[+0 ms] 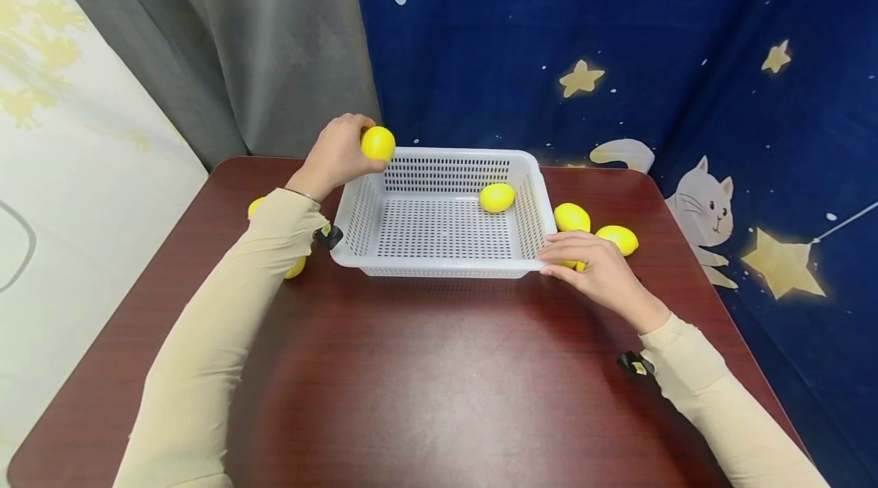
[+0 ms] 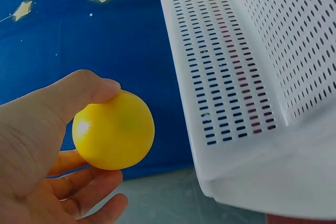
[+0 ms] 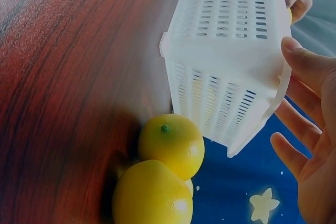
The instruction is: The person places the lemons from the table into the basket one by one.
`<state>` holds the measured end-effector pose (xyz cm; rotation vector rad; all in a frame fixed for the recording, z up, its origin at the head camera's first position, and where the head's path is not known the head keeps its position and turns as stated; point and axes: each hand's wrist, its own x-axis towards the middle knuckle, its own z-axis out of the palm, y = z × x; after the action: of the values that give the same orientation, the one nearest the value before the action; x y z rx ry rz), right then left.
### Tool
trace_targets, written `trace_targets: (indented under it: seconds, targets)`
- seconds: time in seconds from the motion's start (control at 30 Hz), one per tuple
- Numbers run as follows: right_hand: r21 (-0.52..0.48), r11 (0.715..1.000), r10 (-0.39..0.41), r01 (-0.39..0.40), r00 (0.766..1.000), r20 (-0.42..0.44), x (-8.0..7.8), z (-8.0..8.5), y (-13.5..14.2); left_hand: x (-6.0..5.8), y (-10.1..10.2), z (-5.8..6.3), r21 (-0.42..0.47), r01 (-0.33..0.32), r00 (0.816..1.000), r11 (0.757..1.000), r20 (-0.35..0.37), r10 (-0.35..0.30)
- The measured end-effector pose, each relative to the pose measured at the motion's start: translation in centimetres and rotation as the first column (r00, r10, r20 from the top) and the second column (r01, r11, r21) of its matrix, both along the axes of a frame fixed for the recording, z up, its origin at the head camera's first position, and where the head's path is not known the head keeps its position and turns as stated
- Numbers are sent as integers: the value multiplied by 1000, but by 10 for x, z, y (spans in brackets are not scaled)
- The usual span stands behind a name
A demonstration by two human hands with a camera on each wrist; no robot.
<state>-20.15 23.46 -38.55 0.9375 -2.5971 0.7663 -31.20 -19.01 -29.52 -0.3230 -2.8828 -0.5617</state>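
Observation:
My left hand (image 1: 341,154) grips a yellow lemon (image 1: 378,144) between thumb and fingers, raised over the back left corner of a white perforated plastic basket (image 1: 439,263). In the left wrist view, the held lemon (image 2: 113,129) is apart from the basket's rim. Inside the basket, toward the right, lies another lemon (image 1: 497,197). My right hand (image 1: 597,271) holds the basket's rim at the front right corner; in the right wrist view the thumb (image 3: 296,51) lies on one side of the rim and fingers on the other.
Right of the basket, several lemons (image 1: 572,218) lie on the dark red table (image 1: 439,366), one partly hidden by my right hand. Lemons (image 1: 296,268) on the left are partly covered by my left sleeve. Grey and blue curtains (image 1: 480,38) hang behind the table.

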Motion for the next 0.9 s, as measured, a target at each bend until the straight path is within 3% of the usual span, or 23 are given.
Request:
trace_targets:
  seconds: [0.53, 0.9]
  targets:
    - [-6, 1000, -3, 3, 1000, -4, 0, -1, 0, -17, 29, 0, -17, 33, 999, 999, 31, -32]
    - [-7, 1000, 0, 0, 1000, -8, 1, 0, -1, -21, 46, -1, -8, 62, 998, 998, 33, -62]
